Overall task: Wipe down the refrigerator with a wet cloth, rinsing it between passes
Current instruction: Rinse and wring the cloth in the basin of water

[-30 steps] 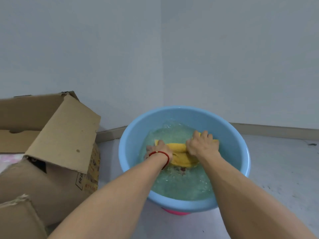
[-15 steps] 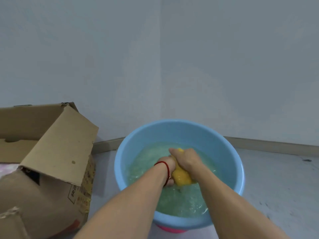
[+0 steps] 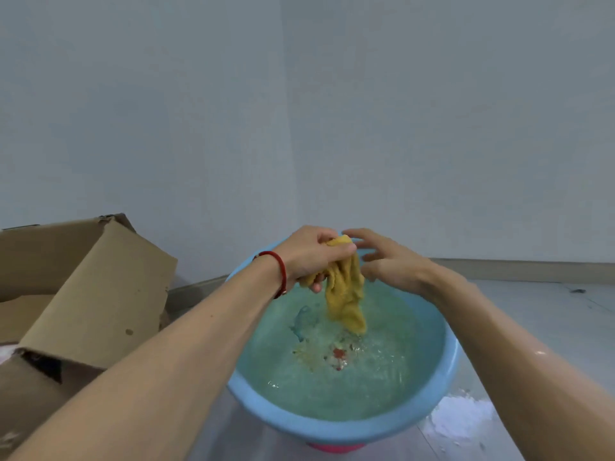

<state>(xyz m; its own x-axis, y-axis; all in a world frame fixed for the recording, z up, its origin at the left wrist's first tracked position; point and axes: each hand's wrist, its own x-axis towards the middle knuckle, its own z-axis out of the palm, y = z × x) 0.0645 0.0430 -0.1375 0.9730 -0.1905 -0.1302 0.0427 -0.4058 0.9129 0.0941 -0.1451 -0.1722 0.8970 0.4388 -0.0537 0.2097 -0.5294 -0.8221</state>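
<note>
Wet cloth (image 3: 346, 294) lifted over the basin (image 3: 332, 430) for draining.
It is gripped at its top by the left hand (image 3: 312, 257); the right hand (image 3: 389, 264), fingers spread, hovers at 3 o'clock so drips fall into the water.

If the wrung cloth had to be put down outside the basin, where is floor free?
Bare floor lies right of the blue basin, up to the baseboard; a wet patch sits at its near right. The left is crowded by the cardboard box.
</note>
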